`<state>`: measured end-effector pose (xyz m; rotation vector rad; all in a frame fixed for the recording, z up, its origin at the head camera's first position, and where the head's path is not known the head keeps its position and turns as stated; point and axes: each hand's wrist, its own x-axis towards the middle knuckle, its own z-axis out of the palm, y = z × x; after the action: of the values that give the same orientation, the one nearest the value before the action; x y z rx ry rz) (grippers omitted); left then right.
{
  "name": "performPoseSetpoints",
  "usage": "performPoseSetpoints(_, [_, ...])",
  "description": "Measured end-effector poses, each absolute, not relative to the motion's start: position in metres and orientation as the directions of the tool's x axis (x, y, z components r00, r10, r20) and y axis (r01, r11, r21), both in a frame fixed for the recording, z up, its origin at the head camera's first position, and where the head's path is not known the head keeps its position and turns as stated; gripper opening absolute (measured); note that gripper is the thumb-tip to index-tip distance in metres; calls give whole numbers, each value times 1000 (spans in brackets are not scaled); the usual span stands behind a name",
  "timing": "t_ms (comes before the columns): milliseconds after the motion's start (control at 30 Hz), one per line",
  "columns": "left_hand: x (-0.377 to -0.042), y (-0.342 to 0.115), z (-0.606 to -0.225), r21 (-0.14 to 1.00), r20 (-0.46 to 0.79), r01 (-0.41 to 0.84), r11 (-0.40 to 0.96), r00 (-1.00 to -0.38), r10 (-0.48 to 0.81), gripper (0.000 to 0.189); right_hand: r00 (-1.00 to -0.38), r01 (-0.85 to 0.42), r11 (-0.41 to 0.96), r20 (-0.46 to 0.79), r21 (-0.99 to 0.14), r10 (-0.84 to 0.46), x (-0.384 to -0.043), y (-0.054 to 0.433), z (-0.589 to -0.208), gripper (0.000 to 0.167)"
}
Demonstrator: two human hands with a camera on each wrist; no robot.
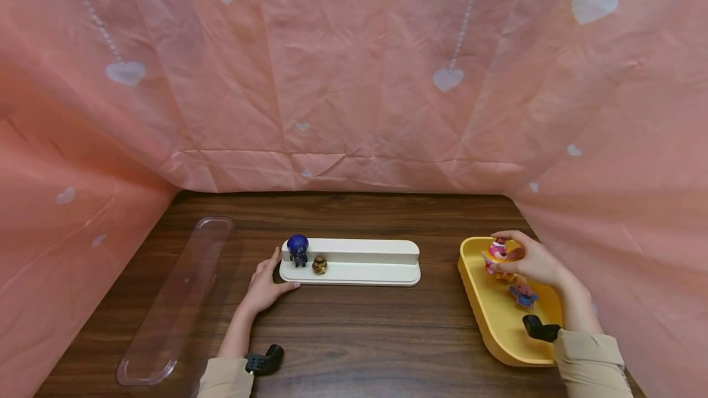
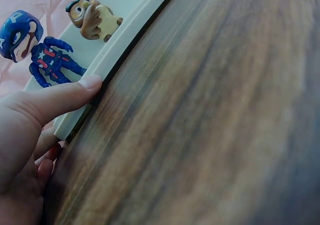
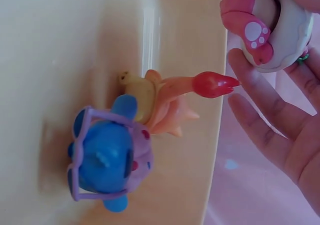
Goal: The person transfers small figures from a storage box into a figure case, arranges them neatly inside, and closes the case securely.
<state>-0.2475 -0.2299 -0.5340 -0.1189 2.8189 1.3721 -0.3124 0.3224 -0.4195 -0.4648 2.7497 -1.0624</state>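
Note:
My left hand grips the left end of a white stepped display stand, the thumb on its front rim. On that end stands a figurine in a blue helmet, with a small brown owl figurine beside it. My right hand holds a pink figurine with a white part and a paw-print foot, over the far end of a yellow tray. Below it in the tray lie a blue figurine with a lilac frame and an orange figurine with a red flame-shaped tail tip.
A long clear plastic cover lies on the dark wooden table at the left. Pink cloth with white hearts hangs behind the table and along both sides. A black wrist camera sits on each forearm.

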Motion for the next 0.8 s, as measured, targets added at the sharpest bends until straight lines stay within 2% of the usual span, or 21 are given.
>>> performPoseSetpoints(333, [-246,-230,-533,779,-40,-74,623,-997,-69,107,-929,-340,727,91,-597,-360,-308,314,-408,64])
performPoseSetpoints(800, [-245,-231,-534,784,-27,-62,618,-997,-66,107,-929,-359,721,153,-592,-337,-296,295,-392,64])
